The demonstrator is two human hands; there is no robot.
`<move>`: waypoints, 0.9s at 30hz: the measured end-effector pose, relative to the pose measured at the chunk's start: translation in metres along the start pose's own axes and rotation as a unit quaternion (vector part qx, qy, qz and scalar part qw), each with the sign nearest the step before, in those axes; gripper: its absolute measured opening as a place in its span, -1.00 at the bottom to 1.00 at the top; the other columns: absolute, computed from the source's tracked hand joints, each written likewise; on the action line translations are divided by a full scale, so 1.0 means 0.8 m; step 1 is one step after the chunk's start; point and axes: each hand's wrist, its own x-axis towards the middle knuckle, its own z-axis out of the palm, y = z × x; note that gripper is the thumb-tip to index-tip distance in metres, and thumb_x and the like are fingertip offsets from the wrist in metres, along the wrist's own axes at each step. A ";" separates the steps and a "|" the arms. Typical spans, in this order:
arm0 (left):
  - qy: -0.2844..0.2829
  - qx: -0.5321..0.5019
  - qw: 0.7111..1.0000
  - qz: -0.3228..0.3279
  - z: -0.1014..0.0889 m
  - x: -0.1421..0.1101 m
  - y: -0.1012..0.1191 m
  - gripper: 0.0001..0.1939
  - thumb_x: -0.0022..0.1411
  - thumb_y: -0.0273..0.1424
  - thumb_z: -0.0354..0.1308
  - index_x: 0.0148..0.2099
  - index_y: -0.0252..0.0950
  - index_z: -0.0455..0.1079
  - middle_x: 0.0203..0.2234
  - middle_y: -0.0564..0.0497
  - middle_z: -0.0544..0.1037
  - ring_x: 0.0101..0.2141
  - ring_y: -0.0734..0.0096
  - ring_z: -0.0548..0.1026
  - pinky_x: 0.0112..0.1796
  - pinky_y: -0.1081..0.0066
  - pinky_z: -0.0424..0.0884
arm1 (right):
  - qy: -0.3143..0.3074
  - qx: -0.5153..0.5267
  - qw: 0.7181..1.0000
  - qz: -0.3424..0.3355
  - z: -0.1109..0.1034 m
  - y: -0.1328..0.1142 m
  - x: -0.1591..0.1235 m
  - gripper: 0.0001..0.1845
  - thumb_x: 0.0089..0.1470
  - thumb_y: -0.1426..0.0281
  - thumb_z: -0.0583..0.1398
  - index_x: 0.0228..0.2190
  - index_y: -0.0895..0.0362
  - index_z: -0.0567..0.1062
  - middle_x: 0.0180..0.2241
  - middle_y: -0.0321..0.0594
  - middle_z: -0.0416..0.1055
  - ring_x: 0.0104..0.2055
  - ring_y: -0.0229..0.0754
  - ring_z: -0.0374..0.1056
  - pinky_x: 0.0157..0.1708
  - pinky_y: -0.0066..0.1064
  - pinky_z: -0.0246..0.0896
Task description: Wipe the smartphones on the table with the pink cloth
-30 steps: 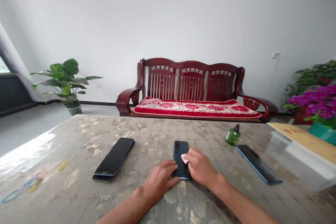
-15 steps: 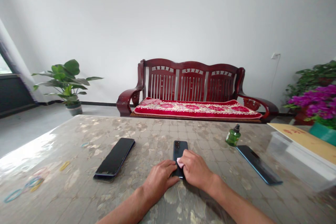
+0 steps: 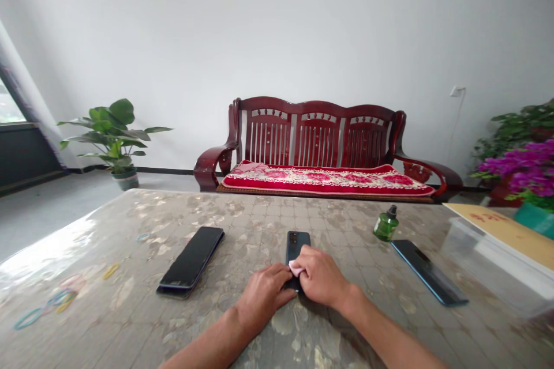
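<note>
In front of me a dark blue smartphone (image 3: 298, 240) lies on the table, its camera side up. My left hand (image 3: 267, 290) grips the phone's lower left part, with the fingers on its side and the thumb at the bottom edge. A small pale pink cloth (image 3: 296, 268) is pinched in my right hand (image 3: 323, 277) and pressed against the phone's back. The two hands nearly meet over the phone's lower half, which they partly hide.
Left of my hands lies a black phone (image 3: 193, 259); rubber bands (image 3: 64, 298) are farther left. To the right are a green bottle (image 3: 386, 223), another dark phone (image 3: 426, 271) and a clear plastic box (image 3: 485, 268). A wooden bench (image 3: 318, 138) stands beyond the table (image 3: 337, 334).
My right hand has shifted slightly left over the phone with the pink cloth. My left hand stays in place. The view has turned a little.
</note>
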 end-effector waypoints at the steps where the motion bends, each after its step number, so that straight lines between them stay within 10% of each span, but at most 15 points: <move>1: -0.003 0.001 1.000 -0.003 -0.001 0.000 0.001 -0.86 0.25 -0.43 0.21 -0.12 -0.21 0.47 -0.12 0.03 0.56 -0.11 0.31 0.54 -0.08 0.44 0.41 | 0.022 0.038 0.998 0.033 0.001 0.003 -0.001 -0.74 0.04 0.54 0.09 -0.43 0.07 0.57 -0.37 -0.24 0.45 -0.30 -0.23 0.34 -0.30 -0.46 0.13; 8: 0.000 0.046 0.998 -0.052 -0.007 0.002 0.012 -0.63 0.28 -0.33 0.17 0.13 -0.23 0.35 0.12 -0.11 0.42 0.06 0.20 0.44 0.07 0.31 0.35 | 0.215 0.362 0.880 0.219 0.008 0.037 0.018 -0.76 -0.08 0.26 0.20 -0.40 0.12 0.59 -0.39 -0.18 0.54 -0.28 -0.08 0.39 -0.25 -0.34 0.24; 18: -0.030 0.196 0.975 -0.103 0.008 0.024 0.059 -0.26 0.13 -0.03 0.21 0.25 -0.35 0.28 0.15 -0.37 0.36 0.09 -0.20 0.36 0.05 -0.02 0.26 | 0.229 0.493 0.792 0.279 0.015 0.021 0.014 -0.65 -0.22 0.17 0.28 -0.41 0.17 0.58 -0.51 -0.27 0.45 -0.46 -0.23 0.28 -0.50 -0.48 0.13; 27: -0.012 0.241 0.959 -0.150 0.015 0.042 0.070 -0.33 0.16 -0.20 0.21 0.23 -0.47 0.29 0.03 -0.42 0.44 -0.01 -0.16 0.42 -0.04 0.07 0.35 | 0.234 0.597 0.694 0.327 0.013 0.027 0.016 -0.61 -0.35 0.22 0.35 -0.37 0.11 0.56 -0.36 -0.25 0.49 -0.30 -0.21 0.37 -0.38 -0.45 0.32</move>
